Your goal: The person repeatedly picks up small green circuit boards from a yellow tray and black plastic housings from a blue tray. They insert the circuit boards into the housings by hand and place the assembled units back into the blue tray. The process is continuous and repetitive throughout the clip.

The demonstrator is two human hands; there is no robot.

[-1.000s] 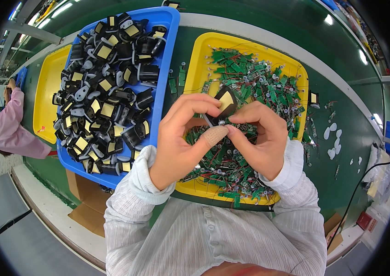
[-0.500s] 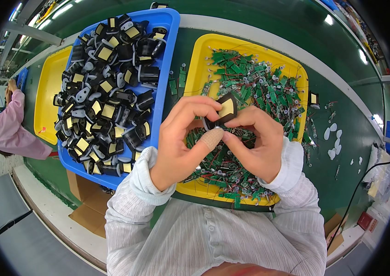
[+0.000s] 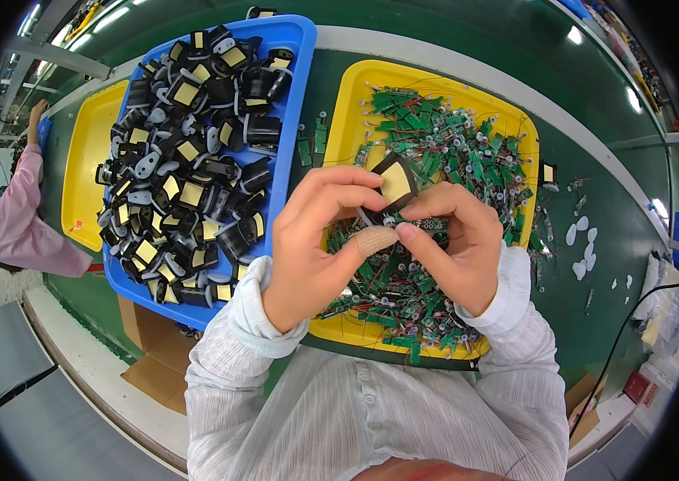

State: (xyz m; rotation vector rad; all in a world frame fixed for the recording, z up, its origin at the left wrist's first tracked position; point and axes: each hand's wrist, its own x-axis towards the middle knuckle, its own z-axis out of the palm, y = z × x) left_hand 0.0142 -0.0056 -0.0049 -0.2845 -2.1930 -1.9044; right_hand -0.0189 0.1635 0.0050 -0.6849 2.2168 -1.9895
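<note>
Since 1 s ago, both hands barely shifted: left hand (image 3: 315,240) and right hand (image 3: 455,244) fingers pinch black yellow-faced component (image 3: 394,186) above yellow tray (image 3: 339,136), held close for fitting a small green board.

We see both hands raised together over the yellow tray (image 3: 349,104), which is heaped with small green circuit boards (image 3: 443,136) and their thin wires. The left hand (image 3: 315,240) and the right hand (image 3: 455,244) pinch one black part with a tan square face (image 3: 394,186) between their fingertips, tilted on its corner; the left thumb wears a beige bandage (image 3: 376,239). Just beside the yellow tray, on the left, a blue tray (image 3: 295,88) holds many more of the same black parts (image 3: 187,160). Further left lies a second yellow tray (image 3: 83,160), and a person in a pink sleeve (image 3: 19,224) stands at the green table (image 3: 596,184).
</note>
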